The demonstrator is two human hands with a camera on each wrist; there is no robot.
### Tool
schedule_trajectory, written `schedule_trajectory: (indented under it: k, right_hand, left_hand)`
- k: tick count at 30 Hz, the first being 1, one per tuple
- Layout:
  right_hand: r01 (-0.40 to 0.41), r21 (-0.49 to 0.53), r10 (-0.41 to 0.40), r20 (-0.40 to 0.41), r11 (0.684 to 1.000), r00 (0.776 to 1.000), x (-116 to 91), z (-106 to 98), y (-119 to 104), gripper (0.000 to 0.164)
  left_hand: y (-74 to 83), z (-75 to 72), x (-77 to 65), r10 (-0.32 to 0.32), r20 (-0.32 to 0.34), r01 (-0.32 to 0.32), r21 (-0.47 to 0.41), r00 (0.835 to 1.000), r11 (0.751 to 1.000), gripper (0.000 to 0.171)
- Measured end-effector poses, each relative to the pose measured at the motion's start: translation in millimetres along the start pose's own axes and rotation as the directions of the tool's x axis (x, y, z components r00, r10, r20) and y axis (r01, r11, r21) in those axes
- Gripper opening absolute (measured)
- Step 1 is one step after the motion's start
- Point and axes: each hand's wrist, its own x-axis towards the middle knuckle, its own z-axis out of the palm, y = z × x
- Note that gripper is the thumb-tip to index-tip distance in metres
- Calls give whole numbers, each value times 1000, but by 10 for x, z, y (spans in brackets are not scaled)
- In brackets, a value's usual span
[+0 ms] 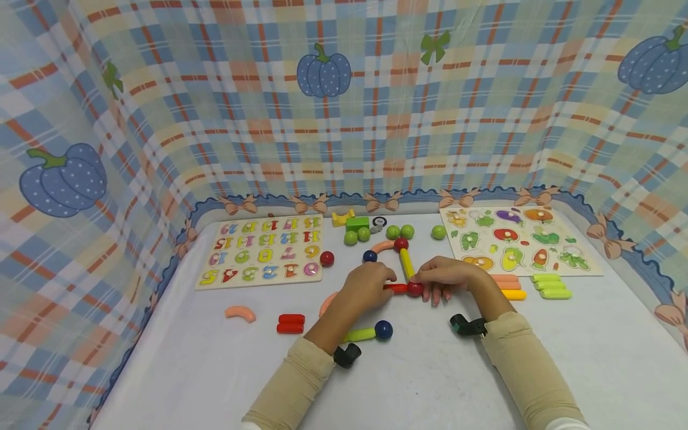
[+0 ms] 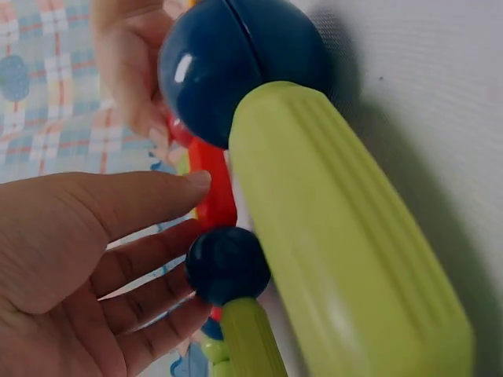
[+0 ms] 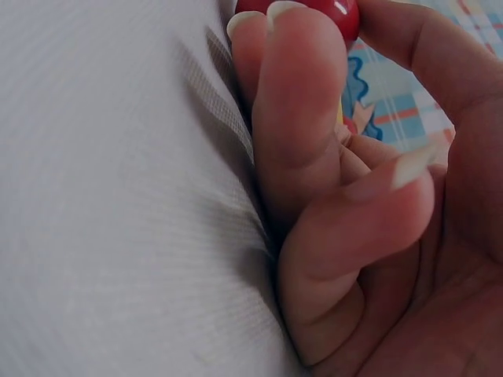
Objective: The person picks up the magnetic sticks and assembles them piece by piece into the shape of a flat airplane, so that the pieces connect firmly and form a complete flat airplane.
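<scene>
My left hand [image 1: 368, 285] pinches a short red stick [image 1: 396, 288], its thumb lying along the stick in the left wrist view. At the stick's right end sits a red ball [image 1: 414, 289], which the thumb and fingertips of my right hand [image 1: 448, 275] hold; the right wrist view shows the red ball [image 3: 350, 16] between them. A yellow stick [image 1: 407, 264] runs from there up to another red ball [image 1: 401, 244]. Beyond that, a pink curved piece [image 1: 383, 246] leads to a dark blue ball [image 1: 369, 256]. Beside my left fingers is a blue ball [image 2: 228, 265] with a lime stick [image 2: 255, 338].
Nearer the front lies a lime stick [image 1: 360, 335] with a blue ball [image 1: 384, 330]. Two red sticks [image 1: 291, 323] and a curved piece [image 1: 240, 313] are at left. A number board [image 1: 260, 251] and a vegetable board [image 1: 521, 242] flank several green balls [image 1: 364, 234]. Lime sticks [image 1: 550, 286] lie right.
</scene>
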Motion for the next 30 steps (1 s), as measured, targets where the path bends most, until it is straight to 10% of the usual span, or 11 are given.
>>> schedule_trajectory:
  k: [5,15,30]
  right_hand:
    - [-3,-18,3,8,1000,1000,4,6,6,44]
    - [-14,-35,13,-38,999,999,-21,49,-39,46]
    - [-9,-41,4,-110,999,994,50,139,-143,39]
  left_hand:
    - [-205,-101,-186,-14,8,14,-15,1000,1000,34]
    - [-679,-282,-606,-250,131,257,-34,959,966,29]
    - [-805,-142,-615,-290,22,291,-97,957,952,21]
